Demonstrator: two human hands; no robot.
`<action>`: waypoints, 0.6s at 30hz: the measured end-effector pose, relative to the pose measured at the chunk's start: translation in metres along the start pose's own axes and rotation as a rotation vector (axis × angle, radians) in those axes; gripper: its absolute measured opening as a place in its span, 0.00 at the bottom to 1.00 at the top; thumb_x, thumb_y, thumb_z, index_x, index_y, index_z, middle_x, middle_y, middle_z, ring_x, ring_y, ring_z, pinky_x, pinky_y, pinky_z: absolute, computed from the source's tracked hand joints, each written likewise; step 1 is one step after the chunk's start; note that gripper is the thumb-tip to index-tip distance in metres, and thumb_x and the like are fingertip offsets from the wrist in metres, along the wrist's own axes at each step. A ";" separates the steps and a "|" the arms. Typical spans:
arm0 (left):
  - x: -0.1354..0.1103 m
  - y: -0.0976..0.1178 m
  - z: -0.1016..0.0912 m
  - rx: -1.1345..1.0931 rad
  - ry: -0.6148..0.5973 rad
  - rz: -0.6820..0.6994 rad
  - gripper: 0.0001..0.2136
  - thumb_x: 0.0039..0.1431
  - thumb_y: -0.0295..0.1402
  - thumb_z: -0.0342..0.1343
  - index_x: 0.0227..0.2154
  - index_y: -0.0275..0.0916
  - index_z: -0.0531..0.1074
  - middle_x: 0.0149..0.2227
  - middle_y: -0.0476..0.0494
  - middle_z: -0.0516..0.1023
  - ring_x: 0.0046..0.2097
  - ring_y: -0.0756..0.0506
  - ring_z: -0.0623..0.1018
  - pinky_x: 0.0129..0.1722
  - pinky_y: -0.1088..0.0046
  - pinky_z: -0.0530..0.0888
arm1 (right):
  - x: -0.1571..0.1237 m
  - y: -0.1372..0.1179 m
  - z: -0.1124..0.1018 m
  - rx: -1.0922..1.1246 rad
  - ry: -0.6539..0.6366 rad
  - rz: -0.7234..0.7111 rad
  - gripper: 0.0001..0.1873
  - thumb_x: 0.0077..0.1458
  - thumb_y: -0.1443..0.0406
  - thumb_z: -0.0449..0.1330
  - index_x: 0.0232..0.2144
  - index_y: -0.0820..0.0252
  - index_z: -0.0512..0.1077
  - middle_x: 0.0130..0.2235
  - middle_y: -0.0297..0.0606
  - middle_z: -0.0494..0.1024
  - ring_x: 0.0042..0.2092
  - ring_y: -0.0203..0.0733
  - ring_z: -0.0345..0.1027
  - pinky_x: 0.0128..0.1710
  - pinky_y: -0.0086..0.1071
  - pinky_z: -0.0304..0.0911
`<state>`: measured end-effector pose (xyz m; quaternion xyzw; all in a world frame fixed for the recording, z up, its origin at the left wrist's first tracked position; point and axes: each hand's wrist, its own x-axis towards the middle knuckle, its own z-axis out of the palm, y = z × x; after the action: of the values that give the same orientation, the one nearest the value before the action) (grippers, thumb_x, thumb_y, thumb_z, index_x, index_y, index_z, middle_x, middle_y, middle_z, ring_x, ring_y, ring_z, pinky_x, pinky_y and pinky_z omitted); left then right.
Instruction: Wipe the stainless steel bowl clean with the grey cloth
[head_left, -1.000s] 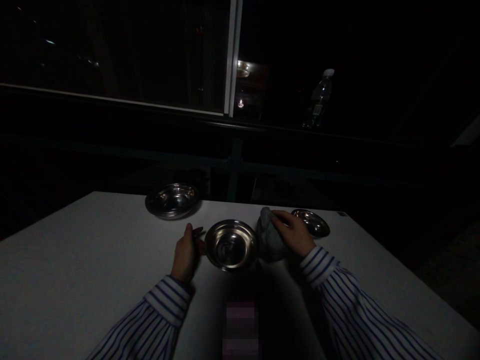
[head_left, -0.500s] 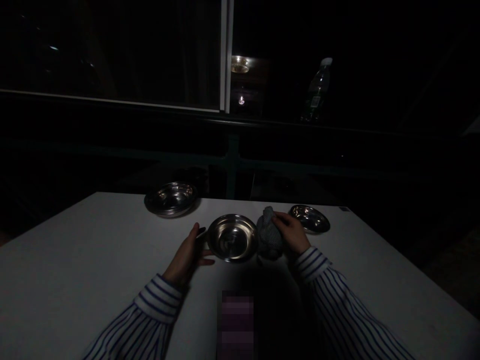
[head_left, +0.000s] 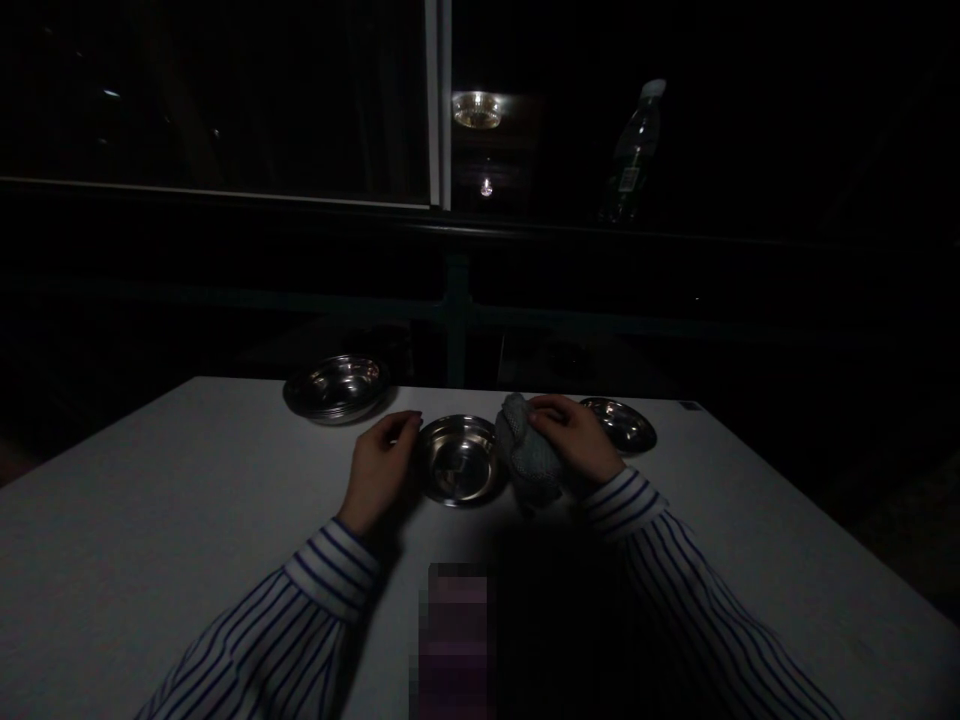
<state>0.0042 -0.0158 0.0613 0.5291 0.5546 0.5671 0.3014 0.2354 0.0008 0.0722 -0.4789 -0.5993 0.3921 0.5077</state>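
A shallow stainless steel bowl (head_left: 459,485) sits on the white table in front of me, its inside facing up. My left hand (head_left: 379,465) is at the bowl's left rim, thumb and fingers curled in a pinch there; the far fingers are hidden. On the other side, my right hand (head_left: 581,440) grips a bunched grey cloth (head_left: 529,455) between thumb and fingers. The cloth hangs against the bowl's right rim and covers part of it.
A stack of steel bowls (head_left: 336,390) stands at the table's back left. Another steel bowl (head_left: 621,424) lies behind my right hand. Beyond the white table (head_left: 225,520) are a dark railing, a window frame (head_left: 439,110) and a plastic bottle (head_left: 634,160). The scene is dim.
My left hand has gone from spread fingers beside and under the bowl to a curled pinch at its rim. The bowl looks lower and flatter; the cloth has shifted slightly left.
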 end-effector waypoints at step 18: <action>-0.003 0.045 0.072 -0.146 -0.438 -0.100 0.13 0.43 0.38 0.60 0.27 0.34 0.68 0.19 0.56 0.65 0.22 0.54 0.64 0.22 0.78 0.58 | -0.007 -0.028 -0.020 -0.003 -0.005 -0.024 0.19 0.50 0.60 0.55 0.44 0.63 0.68 0.44 0.43 0.75 0.45 0.40 0.69 0.44 0.33 0.65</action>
<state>0.0831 -0.0050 0.0901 0.5884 0.4590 0.4615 0.4797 0.2500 -0.0131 0.1009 -0.4717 -0.6068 0.3861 0.5101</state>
